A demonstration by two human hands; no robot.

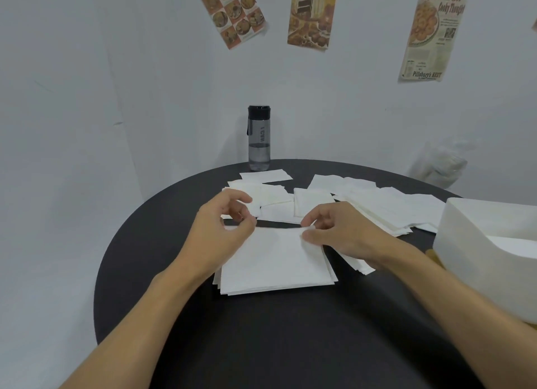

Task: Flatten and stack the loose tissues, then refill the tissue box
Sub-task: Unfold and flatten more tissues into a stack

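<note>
Head cam: our right hand [334,231] pinches the far corner of the tissue stack [276,263] on the desk [261,345]; left hand [220,228] is curled at the other corner, and we can't tell if it's gripping.

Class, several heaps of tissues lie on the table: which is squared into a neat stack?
The stack nearest the person, at the left hand and right hand; the loose tissues behind lie scattered.
</note>
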